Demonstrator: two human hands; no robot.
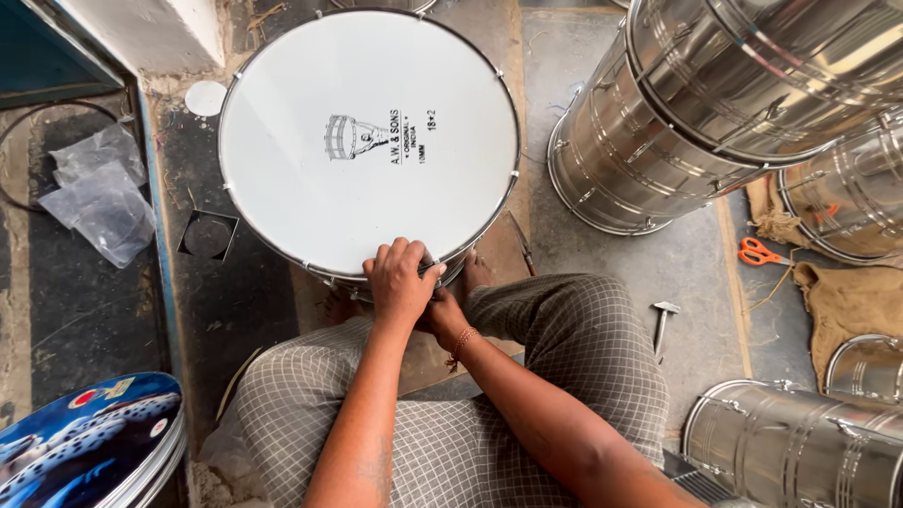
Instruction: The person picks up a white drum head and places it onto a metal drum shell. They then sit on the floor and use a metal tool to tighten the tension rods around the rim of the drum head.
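A round drum with a white head (367,141) and a metal rim lies flat on the floor in front of my crossed legs. My left hand (400,280) rests on the near rim with its fingers curled over the edge. Just below and to its right, my right hand (444,318) sits against the drum's side; a beaded bracelet circles its wrist. My left hand covers most of it, so its fingers are hidden. A thin dark tool (522,243) lies on the floor by the drum's right edge.
Shiny steel drum shells (715,103) are stacked at the right, with more (800,442) at the lower right. Orange scissors (757,252), a small hammer (663,320) and burlap (847,301) lie between them. Plastic bags (99,193) lie at the left, and a patterned drum (85,442) sits at the lower left.
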